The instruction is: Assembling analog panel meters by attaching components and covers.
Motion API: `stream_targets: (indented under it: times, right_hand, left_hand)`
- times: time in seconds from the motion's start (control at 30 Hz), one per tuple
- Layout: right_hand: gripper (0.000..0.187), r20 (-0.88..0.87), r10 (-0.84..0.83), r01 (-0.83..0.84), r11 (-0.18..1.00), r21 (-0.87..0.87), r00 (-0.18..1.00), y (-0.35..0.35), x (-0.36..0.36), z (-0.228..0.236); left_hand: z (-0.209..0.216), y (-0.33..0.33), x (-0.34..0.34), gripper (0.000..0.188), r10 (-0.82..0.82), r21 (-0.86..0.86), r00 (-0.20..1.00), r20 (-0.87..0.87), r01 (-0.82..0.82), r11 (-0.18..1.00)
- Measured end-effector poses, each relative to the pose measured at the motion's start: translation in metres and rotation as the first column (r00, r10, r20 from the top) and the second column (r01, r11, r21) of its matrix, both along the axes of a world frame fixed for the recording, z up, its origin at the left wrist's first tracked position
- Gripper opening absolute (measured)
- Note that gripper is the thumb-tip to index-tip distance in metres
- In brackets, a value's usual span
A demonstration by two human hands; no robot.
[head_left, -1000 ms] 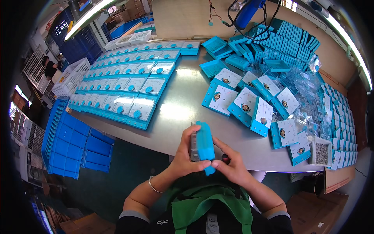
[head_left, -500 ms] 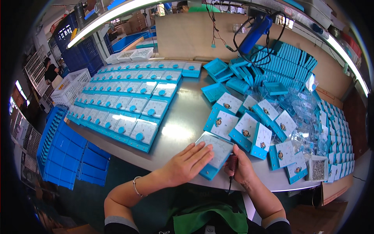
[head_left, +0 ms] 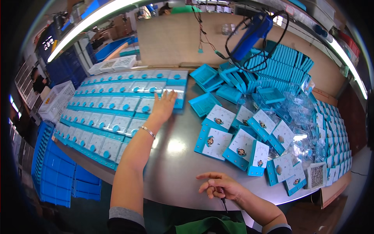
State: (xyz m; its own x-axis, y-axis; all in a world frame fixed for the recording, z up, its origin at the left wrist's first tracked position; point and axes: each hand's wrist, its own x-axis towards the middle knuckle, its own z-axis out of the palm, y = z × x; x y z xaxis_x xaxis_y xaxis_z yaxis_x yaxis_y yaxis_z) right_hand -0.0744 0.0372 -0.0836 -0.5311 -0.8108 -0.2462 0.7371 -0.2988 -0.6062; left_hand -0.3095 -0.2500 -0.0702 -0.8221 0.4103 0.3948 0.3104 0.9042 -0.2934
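Note:
My left hand [head_left: 165, 105] reaches to the rows at the back left, its fingers over a teal-based panel meter [head_left: 178, 102] with a clear cover. That meter is at the right end of a row, beside other finished-looking meters [head_left: 146, 105] with round teal knobs. Near the table's front edge, my right hand [head_left: 222, 186] keeps a dark red corded screwdriver [head_left: 221, 190] in its curled fingers, index finger stretched left. Most of the handle is hidden by the fingers. Ahead of that hand lie several uncovered meters [head_left: 212, 141] with white faces and copper-coloured centres.
Teal cases [head_left: 204, 104] lie loose and stacked at the back right. Clear covers [head_left: 300, 128] are heaped beside a white tray of small metal parts [head_left: 316, 176]. A blue tool [head_left: 253, 37] hangs overhead with looped cables. Blue crates [head_left: 54, 167] stand left of the metal table [head_left: 171, 171].
My left hand has carried the covered meter from the front edge to the back-left rows. My right hand has come off the meter and lowered slightly, keeping the screwdriver. The view has shifted.

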Motion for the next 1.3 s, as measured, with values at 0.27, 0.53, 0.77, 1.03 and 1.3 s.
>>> stream_targets:
  times: [0.27, 0.53, 0.77, 1.03, 1.3]
  right_hand:
    - [0.042, 0.033, 0.076, -0.076, 0.997, -0.016, 0.997, -0.005, 0.004, 0.000]
    - [0.041, -0.087, 0.049, -0.047, 0.999, 0.022, 0.995, 0.001, 0.004, 0.003]
    - [0.037, -0.191, -0.011, 0.022, 0.998, 0.052, 0.982, 0.002, 0.007, 0.003]
    - [0.044, -0.441, -0.419, 0.510, 0.853, 0.107, 0.794, 0.025, 0.032, 0.032]
    - [0.040, -0.704, -0.289, 0.576, 0.791, 0.206, 0.649, 0.024, 0.061, 0.049]
  left_hand:
    - [0.013, 0.123, 0.009, 0.038, -0.149, 0.413, 0.822, 0.549, -0.113, 0.904]
    - [-0.003, 0.122, 0.034, 0.037, -0.345, 0.843, 0.834, 0.430, -0.235, 0.483]
    - [0.032, 0.099, 0.062, 0.033, -0.485, 0.828, 0.673, 0.558, -0.493, 0.268]
    - [0.049, 0.057, 0.208, 0.022, -0.637, 0.853, 0.747, 0.192, -0.448, -0.268]
    - [0.013, 0.080, 0.329, 0.048, -0.848, 0.721, 0.497, 0.184, -0.655, -0.228]
